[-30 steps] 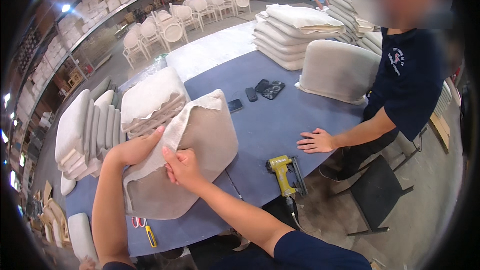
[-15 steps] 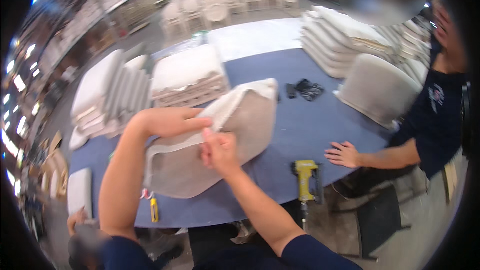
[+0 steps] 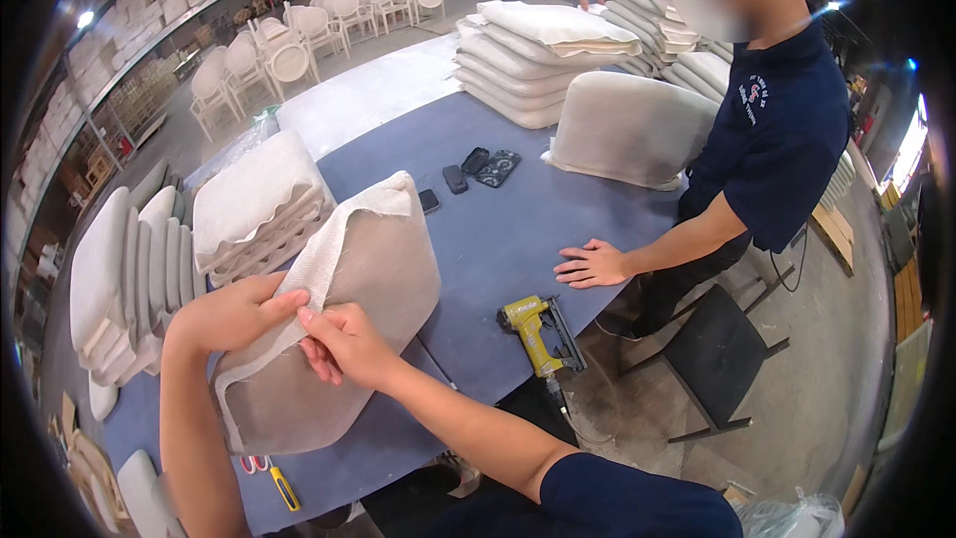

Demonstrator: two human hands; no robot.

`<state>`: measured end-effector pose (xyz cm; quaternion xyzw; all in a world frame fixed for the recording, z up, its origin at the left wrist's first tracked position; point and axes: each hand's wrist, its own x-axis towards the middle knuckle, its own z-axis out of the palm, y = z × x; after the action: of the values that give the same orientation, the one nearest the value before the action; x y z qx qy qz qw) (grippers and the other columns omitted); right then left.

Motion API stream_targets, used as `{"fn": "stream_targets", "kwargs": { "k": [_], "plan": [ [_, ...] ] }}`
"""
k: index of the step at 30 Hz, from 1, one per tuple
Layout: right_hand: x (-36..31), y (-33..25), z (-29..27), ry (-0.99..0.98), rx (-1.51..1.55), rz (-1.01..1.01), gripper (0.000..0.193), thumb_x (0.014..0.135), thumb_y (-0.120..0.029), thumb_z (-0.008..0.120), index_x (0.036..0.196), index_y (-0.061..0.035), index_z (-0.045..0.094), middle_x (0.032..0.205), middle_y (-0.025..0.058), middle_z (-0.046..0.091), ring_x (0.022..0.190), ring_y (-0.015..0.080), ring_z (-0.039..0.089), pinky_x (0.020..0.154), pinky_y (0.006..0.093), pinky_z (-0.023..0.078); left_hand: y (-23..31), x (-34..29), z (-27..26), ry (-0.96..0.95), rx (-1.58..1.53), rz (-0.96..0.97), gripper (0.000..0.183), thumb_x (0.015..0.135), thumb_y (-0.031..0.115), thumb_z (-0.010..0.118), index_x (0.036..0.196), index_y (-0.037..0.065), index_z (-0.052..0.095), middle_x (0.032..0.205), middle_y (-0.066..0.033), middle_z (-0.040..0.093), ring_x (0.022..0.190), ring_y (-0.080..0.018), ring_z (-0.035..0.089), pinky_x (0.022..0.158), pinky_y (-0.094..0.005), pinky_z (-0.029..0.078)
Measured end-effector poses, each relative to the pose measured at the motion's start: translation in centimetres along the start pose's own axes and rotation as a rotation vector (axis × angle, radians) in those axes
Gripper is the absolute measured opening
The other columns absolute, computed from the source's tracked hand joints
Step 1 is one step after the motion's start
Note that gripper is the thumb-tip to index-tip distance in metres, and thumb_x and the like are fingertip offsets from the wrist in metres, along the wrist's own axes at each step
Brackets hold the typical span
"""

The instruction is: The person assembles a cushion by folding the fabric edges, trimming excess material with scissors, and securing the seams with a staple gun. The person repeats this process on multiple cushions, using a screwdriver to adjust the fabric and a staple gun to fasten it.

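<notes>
A beige padded seat cushion (image 3: 393, 269) stands tilted on the blue-covered table (image 3: 488, 249), in front of me. A loose strip of white fabric (image 3: 344, 229) with a frayed edge runs along its upper side. My left hand (image 3: 244, 314) is closed over that side, thumb pressed on the fabric edge. My right hand (image 3: 344, 344) pinches the same edge right beside it, thumb and forefinger together, the other fingers curled. The thumbs nearly meet. The left hand's fingers are partly hidden behind the cushion.
A yellow staple gun (image 3: 538, 339) with a hose lies at the table's near edge. A co-worker's hand (image 3: 590, 264) rests beyond it. Cushion stacks (image 3: 538, 70) stand around. Scissors (image 3: 254, 462) and a yellow-handled tool (image 3: 285, 488) lie near left. A black chair (image 3: 717, 354) stands right.
The view has swung to the right, bringing more of the co-worker and the chair into it. Both hands stay at the cushion's fabric edge.
</notes>
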<state>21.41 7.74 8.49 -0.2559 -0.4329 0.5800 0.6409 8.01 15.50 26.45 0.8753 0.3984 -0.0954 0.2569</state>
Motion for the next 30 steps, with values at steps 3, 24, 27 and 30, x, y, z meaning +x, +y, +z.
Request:
{"fn": "stream_targets", "kwargs": {
  "k": [3,24,27,30],
  "plan": [
    [-0.1,0.8,-1.0,0.044,-0.033,-0.024,0.061,0.116,-0.046,0.057,0.072,-0.0046,0.061,0.057,0.0068,0.061,0.045,0.0129,0.056,0.043,0.0294,0.042,-0.1,1.1,0.3,-0.017,0.008,0.042,0.062,0.115,0.055,0.054,0.132,-0.002,0.072,0.123,-0.0215,0.079,0.116,-0.0332,0.072,0.105,-0.0413,0.052],
    [-23.9,4.4,-23.4,0.63,-1.49,0.313,0.082,0.085,-0.003,0.082,0.16,-0.0093,0.049,0.142,0.0263,0.061,0.135,0.0485,0.057,0.114,0.0542,0.048,-1.3,2.1,0.1,-0.021,0.009,-0.061,0.074,0.111,0.064,0.059,0.147,0.0,0.067,0.143,-0.0206,0.072,0.134,-0.0319,0.067,0.115,-0.0412,0.049],
    [-22.5,3.8,-23.3,0.656,-1.508,0.438,0.087,0.085,-0.003,0.082,0.163,-0.0082,0.045,0.136,0.0279,0.063,0.13,0.0497,0.06,0.113,0.0546,0.05,-1.0,2.0,0.5,0.002,0.021,-0.042,0.074,0.11,0.063,0.061,0.147,0.0,0.067,0.144,-0.0214,0.072,0.135,-0.0326,0.067,0.116,-0.0421,0.049],
    [-20.8,2.8,-24.0,0.707,-1.339,0.437,0.087,0.087,-0.006,0.08,0.165,-0.0056,0.041,0.124,0.0269,0.067,0.118,0.047,0.067,0.107,0.0539,0.053,-0.3,1.6,1.1,0.026,0.059,-0.04,0.074,0.109,0.063,0.062,0.148,0.001,0.067,0.145,-0.0234,0.071,0.136,-0.0351,0.066,0.116,-0.0433,0.049]
  ]
}}
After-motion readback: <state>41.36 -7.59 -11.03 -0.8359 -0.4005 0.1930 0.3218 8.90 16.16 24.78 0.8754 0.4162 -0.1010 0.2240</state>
